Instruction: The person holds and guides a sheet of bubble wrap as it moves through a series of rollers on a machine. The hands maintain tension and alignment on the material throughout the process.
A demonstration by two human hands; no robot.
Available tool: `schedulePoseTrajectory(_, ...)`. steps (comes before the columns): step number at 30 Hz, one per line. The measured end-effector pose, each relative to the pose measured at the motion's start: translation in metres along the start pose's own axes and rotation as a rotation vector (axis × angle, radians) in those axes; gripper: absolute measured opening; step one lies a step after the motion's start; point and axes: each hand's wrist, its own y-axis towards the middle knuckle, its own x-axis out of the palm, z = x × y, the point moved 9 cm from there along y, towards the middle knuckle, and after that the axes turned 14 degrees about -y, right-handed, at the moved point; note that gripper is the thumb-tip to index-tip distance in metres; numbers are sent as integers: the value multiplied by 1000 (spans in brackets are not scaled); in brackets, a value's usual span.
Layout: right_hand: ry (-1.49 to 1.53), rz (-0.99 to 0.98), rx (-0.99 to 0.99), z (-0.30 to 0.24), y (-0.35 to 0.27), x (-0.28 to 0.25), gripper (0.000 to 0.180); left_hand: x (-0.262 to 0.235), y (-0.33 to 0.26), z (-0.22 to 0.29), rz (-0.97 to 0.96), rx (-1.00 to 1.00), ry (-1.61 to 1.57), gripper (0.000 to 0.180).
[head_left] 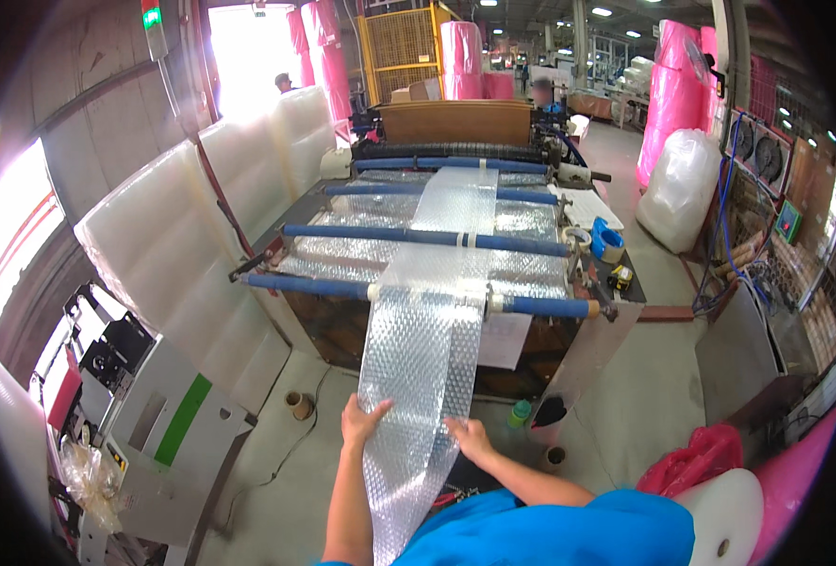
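A long strip of clear bubble wrap (418, 349) comes over the front blue roller (323, 288) of a machine and hangs down toward me. My left hand (365, 422) grips its left edge, with the thumb lying over the face of the strip. Lower on the opposite edge, my right hand (471, 440) pinches the film between thumb and fingers. The fingers behind the strip are hidden. Past my hands, the strip runs down beside my blue sleeve and out at the lower edge of the view.
Several blue rollers cross the machine, with tape rolls (609, 243) and a yellow tape measure (620, 277) on its right side. A grey machine (158, 424) stands at left before wrapped white rolls (168, 222). A green-capped bottle (520, 412) and a cable lie low. Two people are farther off.
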Motion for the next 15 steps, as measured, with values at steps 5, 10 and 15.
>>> schedulePoseTrajectory(5, 46, 50, -33, 22, 7, -1, 37, 16, 0, -11, 76, -175, 108, 69)
schedulePoseTrajectory(10, 63, 55, 28, 38, 11, 3, 40, 29, 8, -41, 121, -200, 133, 70)
schedulePoseTrajectory(15, 80, 91, -4, 24, 17, -7, 43, 34, 16, -45, 120, -161, -1, 68)
